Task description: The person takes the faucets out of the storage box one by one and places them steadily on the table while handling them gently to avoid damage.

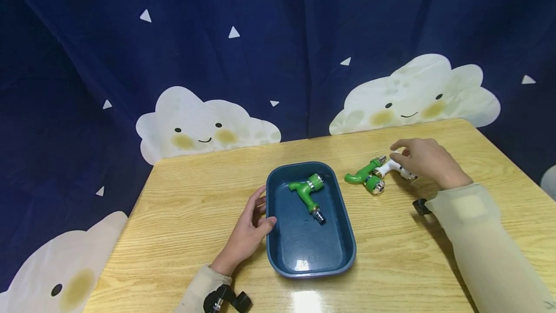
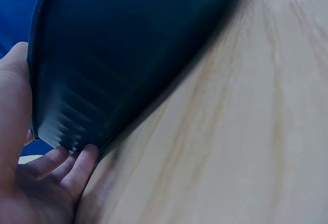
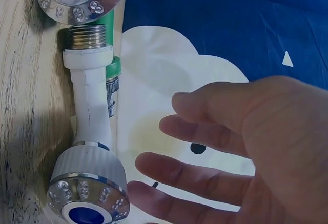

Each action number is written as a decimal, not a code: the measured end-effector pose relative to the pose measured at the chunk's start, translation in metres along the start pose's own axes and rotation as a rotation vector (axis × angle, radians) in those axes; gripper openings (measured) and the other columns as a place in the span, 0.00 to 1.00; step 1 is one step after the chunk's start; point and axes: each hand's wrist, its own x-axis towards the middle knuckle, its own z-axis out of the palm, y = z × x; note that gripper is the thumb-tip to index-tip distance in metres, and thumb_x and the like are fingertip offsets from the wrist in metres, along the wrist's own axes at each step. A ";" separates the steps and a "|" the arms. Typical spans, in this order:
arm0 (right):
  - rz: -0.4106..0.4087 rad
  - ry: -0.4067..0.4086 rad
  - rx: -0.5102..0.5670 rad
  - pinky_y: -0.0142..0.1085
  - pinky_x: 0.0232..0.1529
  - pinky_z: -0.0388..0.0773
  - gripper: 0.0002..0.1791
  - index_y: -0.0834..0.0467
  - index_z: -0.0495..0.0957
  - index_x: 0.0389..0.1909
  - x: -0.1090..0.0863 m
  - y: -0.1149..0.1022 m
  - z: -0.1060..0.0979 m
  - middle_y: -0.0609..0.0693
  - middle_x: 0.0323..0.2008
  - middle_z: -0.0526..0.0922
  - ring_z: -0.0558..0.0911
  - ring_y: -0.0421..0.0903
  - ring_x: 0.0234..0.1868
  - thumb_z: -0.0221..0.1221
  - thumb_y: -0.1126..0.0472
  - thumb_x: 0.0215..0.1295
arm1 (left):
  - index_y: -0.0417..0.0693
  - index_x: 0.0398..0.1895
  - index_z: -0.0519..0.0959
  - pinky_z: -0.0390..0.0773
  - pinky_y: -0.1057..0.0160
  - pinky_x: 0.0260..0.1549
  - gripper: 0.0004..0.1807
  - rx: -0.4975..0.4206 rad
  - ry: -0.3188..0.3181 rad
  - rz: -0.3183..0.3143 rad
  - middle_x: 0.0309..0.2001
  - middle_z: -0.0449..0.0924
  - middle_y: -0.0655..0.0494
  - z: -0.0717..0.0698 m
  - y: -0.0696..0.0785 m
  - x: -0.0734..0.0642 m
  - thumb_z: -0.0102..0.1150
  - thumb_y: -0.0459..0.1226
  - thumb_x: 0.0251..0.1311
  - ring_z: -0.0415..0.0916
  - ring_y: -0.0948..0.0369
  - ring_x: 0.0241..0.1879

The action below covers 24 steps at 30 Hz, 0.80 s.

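A dark blue plastic basin (image 1: 299, 250) stands on the table with a green faucet (image 1: 307, 194) lying inside it. My left hand (image 1: 247, 226) holds the basin's left side, thumb over the rim and fingertips (image 2: 84, 165) against the outer wall. To the right of the basin lies a second green faucet (image 1: 364, 176). Beside that one is a white faucet (image 3: 91, 106), its ribbed knob banded in chrome with a blue center. Over it hovers my right hand (image 1: 427, 158), fingers spread and loosely bent, with nothing between them. In the head view this hand covers part of the white faucet.
The light wood table (image 1: 204, 182) ends at a navy curtain (image 1: 269, 47) printed with smiling clouds and white triangles. Black camera mounts sit at both wrists. Sleeves are pale beige.
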 end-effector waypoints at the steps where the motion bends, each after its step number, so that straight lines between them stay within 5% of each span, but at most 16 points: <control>1: 0.003 0.002 0.000 0.57 0.41 0.81 0.26 0.63 0.77 0.65 0.000 -0.001 0.000 0.71 0.51 0.85 0.86 0.63 0.45 0.55 0.49 0.76 | 0.63 0.82 0.55 0.78 0.72 0.56 0.41 0.000 0.001 -0.002 0.72 0.70 0.47 0.000 0.000 0.000 0.58 0.34 0.69 0.74 0.49 0.69; 24: -0.051 0.074 -0.038 0.59 0.43 0.81 0.24 0.62 0.80 0.62 -0.002 -0.024 0.003 0.67 0.48 0.87 0.87 0.62 0.44 0.56 0.50 0.75 | 0.64 0.82 0.55 0.78 0.72 0.56 0.41 -0.001 -0.003 0.004 0.73 0.69 0.47 0.000 -0.001 0.000 0.58 0.34 0.69 0.74 0.48 0.69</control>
